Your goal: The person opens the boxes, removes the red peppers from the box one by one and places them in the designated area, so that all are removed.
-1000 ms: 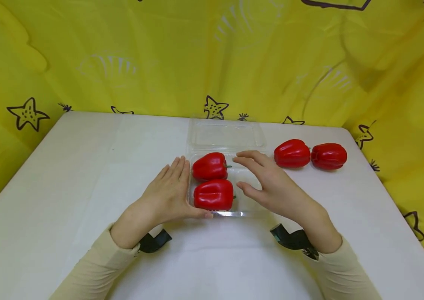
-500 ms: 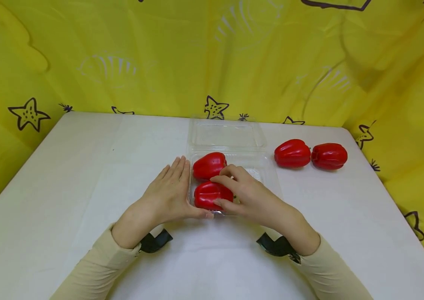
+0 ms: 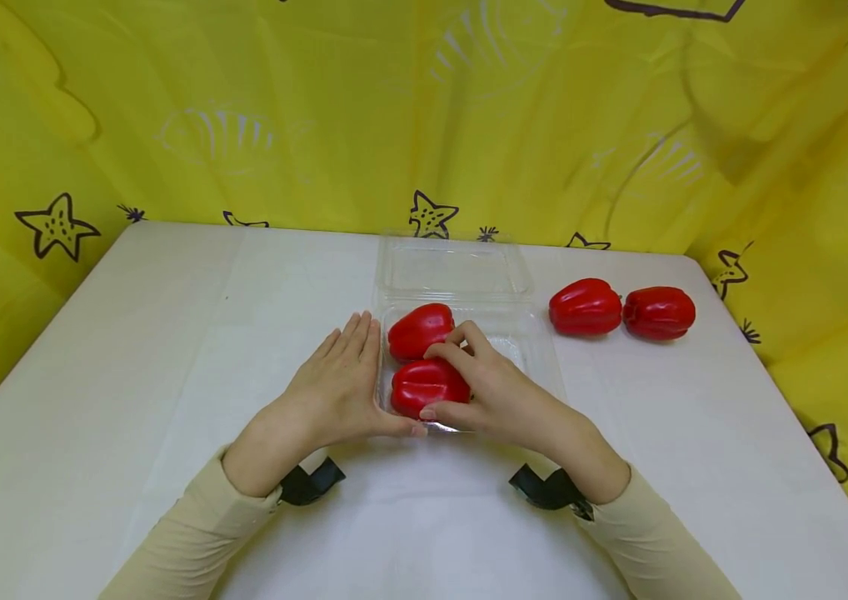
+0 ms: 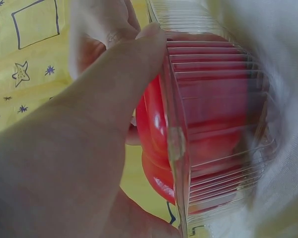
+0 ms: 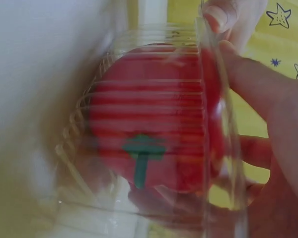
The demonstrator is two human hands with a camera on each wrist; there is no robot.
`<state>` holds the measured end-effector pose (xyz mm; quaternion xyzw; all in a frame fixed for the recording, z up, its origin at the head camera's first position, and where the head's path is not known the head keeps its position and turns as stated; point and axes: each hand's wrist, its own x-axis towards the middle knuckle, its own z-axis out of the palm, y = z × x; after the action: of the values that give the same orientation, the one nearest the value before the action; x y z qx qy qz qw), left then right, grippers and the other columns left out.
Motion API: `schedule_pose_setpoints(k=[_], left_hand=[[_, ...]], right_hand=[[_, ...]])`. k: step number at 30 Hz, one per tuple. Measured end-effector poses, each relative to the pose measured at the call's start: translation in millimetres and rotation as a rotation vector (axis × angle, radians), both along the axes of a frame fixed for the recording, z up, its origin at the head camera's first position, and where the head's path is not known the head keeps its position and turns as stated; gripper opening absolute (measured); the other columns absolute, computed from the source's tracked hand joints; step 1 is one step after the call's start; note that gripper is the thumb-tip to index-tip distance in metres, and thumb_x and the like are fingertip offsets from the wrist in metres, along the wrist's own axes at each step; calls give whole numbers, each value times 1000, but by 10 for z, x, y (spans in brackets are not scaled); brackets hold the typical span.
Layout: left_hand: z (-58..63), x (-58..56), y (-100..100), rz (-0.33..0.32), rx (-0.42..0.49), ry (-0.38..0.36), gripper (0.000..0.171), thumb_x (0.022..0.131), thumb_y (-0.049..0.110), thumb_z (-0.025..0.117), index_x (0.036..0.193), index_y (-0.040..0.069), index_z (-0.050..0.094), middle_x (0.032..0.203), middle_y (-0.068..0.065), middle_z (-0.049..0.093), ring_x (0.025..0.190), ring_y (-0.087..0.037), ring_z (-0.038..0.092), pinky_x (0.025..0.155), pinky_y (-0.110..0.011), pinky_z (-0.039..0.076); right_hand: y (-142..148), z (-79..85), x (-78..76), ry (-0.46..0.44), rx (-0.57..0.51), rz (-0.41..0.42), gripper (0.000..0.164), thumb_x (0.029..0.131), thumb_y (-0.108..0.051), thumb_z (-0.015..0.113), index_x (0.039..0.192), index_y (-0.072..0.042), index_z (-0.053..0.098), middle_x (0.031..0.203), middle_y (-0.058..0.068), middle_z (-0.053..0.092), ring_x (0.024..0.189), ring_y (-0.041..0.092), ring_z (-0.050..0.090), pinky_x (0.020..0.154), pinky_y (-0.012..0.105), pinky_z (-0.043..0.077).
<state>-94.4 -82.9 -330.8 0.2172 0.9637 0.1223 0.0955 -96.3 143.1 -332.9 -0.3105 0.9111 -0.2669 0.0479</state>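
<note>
Two red bell peppers lie on their sides in the left half of a clear plastic clamshell box (image 3: 517, 337). My right hand (image 3: 502, 392) grips the near bell pepper (image 3: 426, 387), its thumb at the front side and curled fingers over the far side, between the two peppers. Just behind lies the far bell pepper (image 3: 418, 332). My left hand (image 3: 337, 387) rests along the box's left edge with straight fingers, its thumb on the front rim. Through the ribbed wall, the right wrist view shows the near pepper's green stem (image 5: 141, 158).
The box's clear lid (image 3: 454, 271) lies folded back behind it. Further right on the white table (image 3: 132, 375) are two more red bell peppers, one nearer the box (image 3: 585, 307) and one beyond it (image 3: 659, 313). A yellow patterned curtain (image 3: 319, 108) hangs behind.
My right hand has moved left and down from above the box's right half and taken hold of the near bell pepper, which has shifted slightly right. My left hand has stayed put.
</note>
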Motion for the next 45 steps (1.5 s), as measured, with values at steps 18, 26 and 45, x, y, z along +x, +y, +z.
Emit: schedule_pose_setpoints(k=[18, 26, 45], left_hand=[[10, 3, -2, 7, -4, -17, 131, 70, 79, 67, 155, -6, 16, 164, -24, 13, 154, -38, 9, 124, -53, 17], [3, 1, 1, 8, -3, -15, 131, 70, 79, 67, 155, -7, 15, 164, -24, 13, 154, -39, 10, 124, -53, 18], [-1, -14, 1, 29, -1, -42, 133, 69, 80, 67, 156, -5, 13, 165, -22, 10, 155, -37, 8, 125, -51, 16]], right_hand=[[128, 29, -58, 64, 91, 80, 53, 81, -28, 74, 131, -16, 63, 123, 0, 50, 111, 17, 53, 87, 33, 57], [171, 30, -58, 8, 71, 82, 50, 83, -31, 77, 128, -15, 61, 126, 0, 49, 113, 16, 55, 91, 32, 56], [325, 140, -66, 16, 130, 58, 48, 81, -26, 74, 127, -17, 61, 122, -3, 57, 111, 13, 55, 90, 32, 56]])
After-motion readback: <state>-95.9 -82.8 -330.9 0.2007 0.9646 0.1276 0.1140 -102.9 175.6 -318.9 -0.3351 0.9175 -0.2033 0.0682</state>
